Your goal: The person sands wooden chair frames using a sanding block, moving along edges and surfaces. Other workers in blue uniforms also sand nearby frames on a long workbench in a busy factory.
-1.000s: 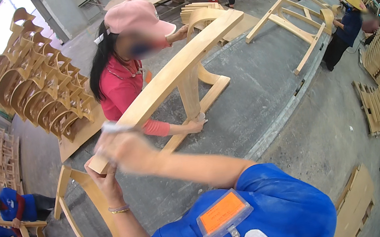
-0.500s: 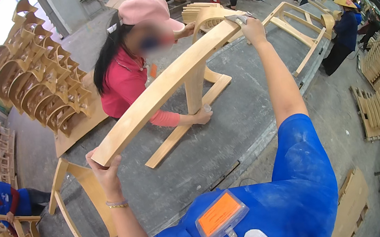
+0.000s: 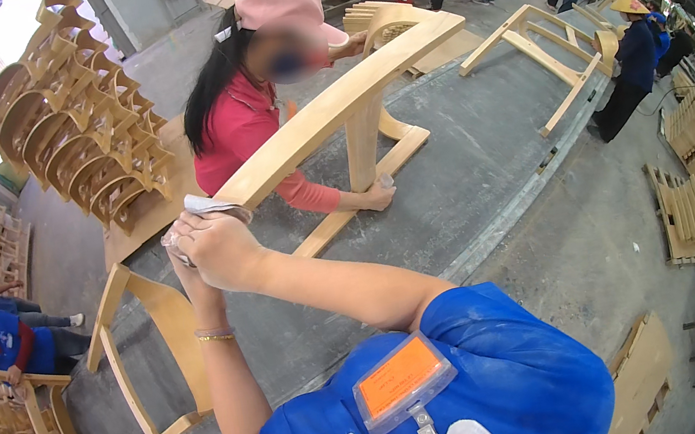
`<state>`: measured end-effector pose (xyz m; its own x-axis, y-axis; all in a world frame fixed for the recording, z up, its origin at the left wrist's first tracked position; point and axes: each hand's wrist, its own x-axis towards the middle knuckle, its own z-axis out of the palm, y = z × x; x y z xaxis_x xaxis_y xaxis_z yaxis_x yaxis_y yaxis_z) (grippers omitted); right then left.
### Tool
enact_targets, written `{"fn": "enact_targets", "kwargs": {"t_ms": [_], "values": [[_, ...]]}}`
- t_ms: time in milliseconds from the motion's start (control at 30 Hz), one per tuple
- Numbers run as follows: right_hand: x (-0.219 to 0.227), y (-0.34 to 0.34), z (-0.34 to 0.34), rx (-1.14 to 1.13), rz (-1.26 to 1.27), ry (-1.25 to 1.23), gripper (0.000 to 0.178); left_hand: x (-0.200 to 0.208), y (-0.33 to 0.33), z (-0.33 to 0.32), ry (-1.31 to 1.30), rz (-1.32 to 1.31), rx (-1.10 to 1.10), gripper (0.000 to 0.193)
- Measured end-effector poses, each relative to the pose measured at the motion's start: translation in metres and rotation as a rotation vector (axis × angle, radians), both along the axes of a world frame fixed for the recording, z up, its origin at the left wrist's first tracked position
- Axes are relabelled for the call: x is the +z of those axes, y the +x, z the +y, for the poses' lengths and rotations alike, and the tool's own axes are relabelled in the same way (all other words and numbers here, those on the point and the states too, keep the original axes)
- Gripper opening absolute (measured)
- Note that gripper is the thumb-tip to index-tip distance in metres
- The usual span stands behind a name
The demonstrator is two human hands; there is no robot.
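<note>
A pale wooden chair frame [image 3: 346, 98] stands on the grey worktable, its long curved top rail slanting from near left to far right. My right hand [image 3: 224, 245] is closed round a folded grey-white sheet [image 3: 215, 206], apparently sandpaper, and presses it over the rail's near left end. Just beside it, my left hand [image 3: 177, 243] grips that same end, its fingers partly covered by my right hand. Across the table, a co-worker in pink has one hand [image 3: 379, 195] low at the frame's upright and the other near its far side.
Similar wooden frames stand on the worktable [image 3: 447, 209], one at left [image 3: 146, 361] and one at far right [image 3: 537, 61]. Stacked curved wooden parts [image 3: 75, 125] rise behind the co-worker. More people work at the far right and left edge.
My right hand has swept the sandpaper from the rail's far right end down to its near left end, beside my left hand. My left hand stays at the near end.
</note>
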<state>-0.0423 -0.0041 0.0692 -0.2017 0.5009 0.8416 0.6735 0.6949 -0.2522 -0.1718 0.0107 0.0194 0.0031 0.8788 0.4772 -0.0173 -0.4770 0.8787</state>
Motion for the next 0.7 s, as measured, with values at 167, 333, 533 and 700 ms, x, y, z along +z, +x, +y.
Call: {"fn": "enact_targets", "kwargs": {"t_ms": [167,333,533,700], "values": [[-0.007,0.092,-0.001,-0.006,-0.018,0.014,0.037,-0.001,-0.003,0.002,-0.130,-0.056,-0.164,0.058],[0.026,0.289,0.005,-0.526,-0.041,-0.112,0.033,-0.001,-0.002,0.000,-0.126,-0.044,-0.180,0.060],[0.023,0.332,0.020,-0.953,-0.103,-0.242,0.042,0.000,0.011,-0.008,-0.117,-0.050,-0.167,0.059],[-0.003,0.123,0.006,-0.248,-0.055,-0.012,0.046,-0.009,0.010,0.003,-0.102,-0.059,-0.155,0.059]]}}
